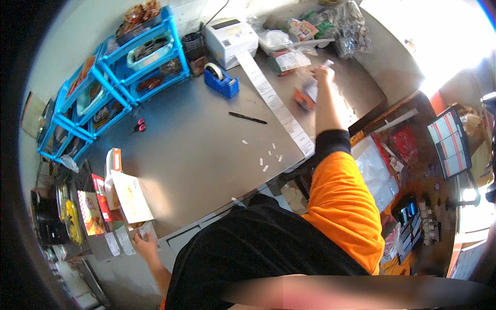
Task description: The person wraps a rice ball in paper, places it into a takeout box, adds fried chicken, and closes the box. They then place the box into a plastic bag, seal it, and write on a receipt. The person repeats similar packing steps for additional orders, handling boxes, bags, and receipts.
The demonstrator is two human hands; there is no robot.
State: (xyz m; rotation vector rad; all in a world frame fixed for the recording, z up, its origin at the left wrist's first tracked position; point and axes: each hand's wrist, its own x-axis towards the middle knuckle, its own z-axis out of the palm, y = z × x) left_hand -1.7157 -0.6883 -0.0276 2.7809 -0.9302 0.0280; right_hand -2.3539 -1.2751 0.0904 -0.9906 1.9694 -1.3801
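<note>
At the table's far right my right hand point(324, 73) grips the gathered top of a clear plastic bag point(308, 88) with something orange and dark inside. Motion blur hides its details. A small white piece sticks up above the fingers. Low on the left, my left hand point(145, 245) has its fingers apart against a paper slip point(150, 231) at the table edge; no firm grip shows. Just above it a white takeaway box point(133, 197) with a raised flap stands beside an orange-and-white carton point(114, 162). More printed slips point(124, 240) hang alongside.
A label printer point(231, 40) feeds a long strip of printed labels point(276, 102) across the steel table point(186, 155). Around lie a blue tape dispenser point(221, 81), a black pen point(248, 117) and scissors point(139, 126). Blue stacked racks point(141, 64) stand at left; a monitor point(449, 141) is at right.
</note>
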